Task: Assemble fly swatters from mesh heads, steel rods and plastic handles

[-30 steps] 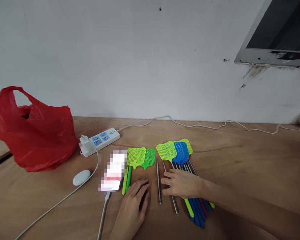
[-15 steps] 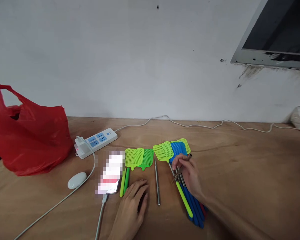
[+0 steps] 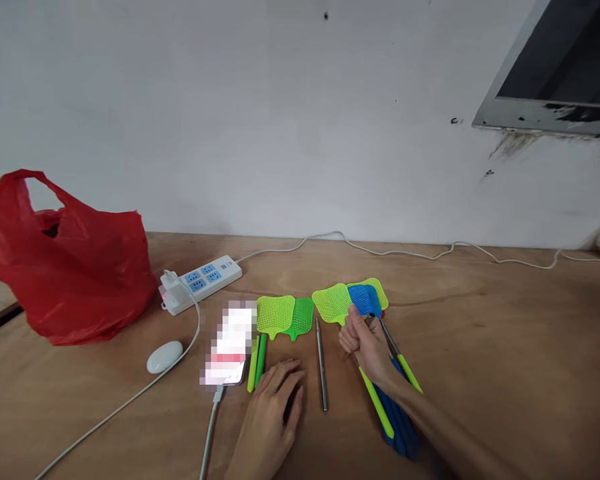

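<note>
– what's biggest by the hands?
– the bunch of fly swatters, below and beyond the right hand. light, i'd judge, with stiff shafts; best held by the grips.
– and the loose mesh heads?
– just ahead of the left hand, which lies slack, palm down, grasping nothing. they look thin and bendy; pinch the necks.
– the metal rods?
– one loose rod lies between the hands; another rod is clenched in the right fist. rigid, smooth, perhaps slippery: hold mid-length.
</note>
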Available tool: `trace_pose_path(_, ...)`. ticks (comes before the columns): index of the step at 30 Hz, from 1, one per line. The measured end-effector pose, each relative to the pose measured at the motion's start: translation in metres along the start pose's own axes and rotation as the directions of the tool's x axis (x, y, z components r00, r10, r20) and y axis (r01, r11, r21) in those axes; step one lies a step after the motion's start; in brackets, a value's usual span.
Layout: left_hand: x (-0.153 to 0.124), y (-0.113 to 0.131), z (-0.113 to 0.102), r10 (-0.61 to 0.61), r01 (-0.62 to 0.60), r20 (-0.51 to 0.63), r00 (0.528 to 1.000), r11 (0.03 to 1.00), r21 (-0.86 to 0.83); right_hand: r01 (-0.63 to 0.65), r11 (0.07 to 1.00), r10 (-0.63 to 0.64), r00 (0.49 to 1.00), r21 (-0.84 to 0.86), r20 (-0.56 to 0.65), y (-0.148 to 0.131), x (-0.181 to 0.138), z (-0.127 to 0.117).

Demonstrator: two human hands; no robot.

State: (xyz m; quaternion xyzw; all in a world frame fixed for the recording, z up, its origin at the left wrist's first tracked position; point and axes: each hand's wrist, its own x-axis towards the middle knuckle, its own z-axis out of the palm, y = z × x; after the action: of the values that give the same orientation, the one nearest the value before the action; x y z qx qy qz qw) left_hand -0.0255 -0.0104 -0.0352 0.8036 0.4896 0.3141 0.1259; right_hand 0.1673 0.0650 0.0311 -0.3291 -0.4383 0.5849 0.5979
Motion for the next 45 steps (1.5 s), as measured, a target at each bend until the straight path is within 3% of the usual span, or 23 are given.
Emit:
trace_pose_path(4, 0.001, 0.001, -0.001, -0.008, 0.007, 0.006, 1.000, 1.000, 0.011, 0.063, 0.995, -0.061, 0.998, -0.076, 0.030, -0.005, -0.002, -0.003)
trace_pose_path(11, 0.001, 0.000, -0.001, 0.006, -0.006, 0.010, 1.000, 1.000, 0.019, 0.232, 0.928, -0.204, 0.971, -0.292, 0.124, 0.013, -0.016, -0.014)
trace_pose_path(13, 0.000, 0.000, 0.000, 0.010, -0.010, 0.011, 1.000, 1.000, 0.021, 0.336, 0.857, -0.300, 0.942, -0.390, 0.152, 0.008, -0.017, -0.022)
trace_pose_path(16, 0.001, 0.000, 0.000, 0.009, -0.009, 0.009, 1.000, 1.000, 0.018, 0.489, 0.622, -0.396, 0.870, -0.612, 0.293, -0.002, -0.017, -0.034)
trace_pose_path(20, 0.003, 0.001, -0.002, 0.015, -0.015, -0.003, 1.000, 1.000, 0.016, 0.539, 0.518, -0.343, 0.842, -0.664, 0.416, 0.001, -0.023, -0.045)
trace_pose_path(23, 0.003, 0.002, -0.003, 0.015, -0.015, -0.002, 1.000, 1.000, 0.015, 0.576, 0.380, -0.294, 0.817, -0.724, 0.496, 0.008, -0.029, -0.050)
trace_pose_path(26, 0.003, 0.002, -0.003, 0.011, -0.011, 0.000, 1.000, 1.000, 0.017, 0.554, 0.254, -0.099, 0.830, -0.793, 0.549, 0.009, -0.036, -0.052)
trace_pose_path(29, 0.004, 0.002, -0.003, 0.027, -0.027, -0.008, 1.000, 0.999, 0.019, 0.602, 0.229, 0.086, 0.770, -0.765, 0.632, 0.001, -0.043, -0.051)
trace_pose_path(31, 0.004, 0.002, -0.003, 0.033, -0.033, -0.017, 0.999, 0.999, 0.021, 0.625, 0.256, 0.092, 0.744, -0.738, 0.662, -0.004, -0.046, -0.050)
trace_pose_path(33, 0.004, 0.002, -0.003, 0.034, -0.034, -0.020, 0.999, 0.999, 0.027, 0.597, 0.246, 0.030, 0.783, -0.763, 0.622, -0.004, -0.047, -0.051)
trace_pose_path(36, 0.004, 0.001, -0.002, 0.027, -0.026, -0.007, 1.000, 0.999, 0.040, 0.489, 0.145, -0.109, 0.872, -0.860, 0.477, 0.004, -0.044, -0.055)
trace_pose_path(39, 0.002, 0.001, -0.002, 0.015, -0.016, 0.012, 1.000, 0.999, 0.047, 0.402, 0.058, -0.211, 0.900, -0.914, 0.383, 0.014, -0.039, -0.059)
trace_pose_path(43, 0.001, 0.002, -0.002, 0.017, -0.019, 0.042, 0.999, 0.998, 0.055, 0.261, -0.056, -0.231, 0.936, -0.964, 0.267, 0.022, -0.038, -0.059)
trace_pose_path(45, 0.002, 0.004, -0.001, 0.016, -0.019, 0.041, 0.999, 0.998, 0.056, 0.163, -0.056, -0.216, 0.961, -0.985, 0.172, 0.024, -0.039, -0.056)
